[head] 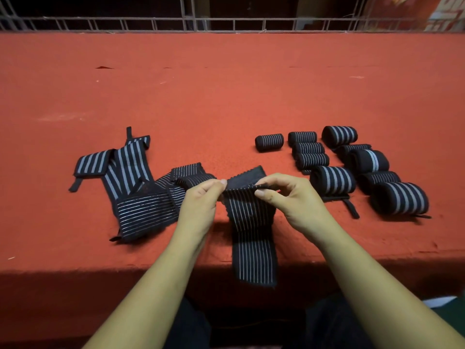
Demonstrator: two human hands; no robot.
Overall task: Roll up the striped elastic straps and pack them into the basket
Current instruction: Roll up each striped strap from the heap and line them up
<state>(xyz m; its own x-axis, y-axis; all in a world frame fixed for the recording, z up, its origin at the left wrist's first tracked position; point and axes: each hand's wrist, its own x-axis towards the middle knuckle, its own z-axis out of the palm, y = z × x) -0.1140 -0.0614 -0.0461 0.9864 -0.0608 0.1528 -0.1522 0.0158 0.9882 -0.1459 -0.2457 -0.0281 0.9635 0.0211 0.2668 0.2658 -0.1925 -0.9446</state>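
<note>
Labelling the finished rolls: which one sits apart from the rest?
The small black thin-striped rolled strap farthest left: bare red cloth all round it, while the other rolls crowd together.

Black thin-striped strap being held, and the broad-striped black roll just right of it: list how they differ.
The black thin-striped elastic strap is unrolled and flat; the broad-striped black fabric roll is wound into a tight cylinder.
The strap carries many fine pale lines; the roll shows a few wide grey stripes.
The strap hangs over the front edge of the red table; the roll lies wholly on it.
Both are black striped elastic.
</note>
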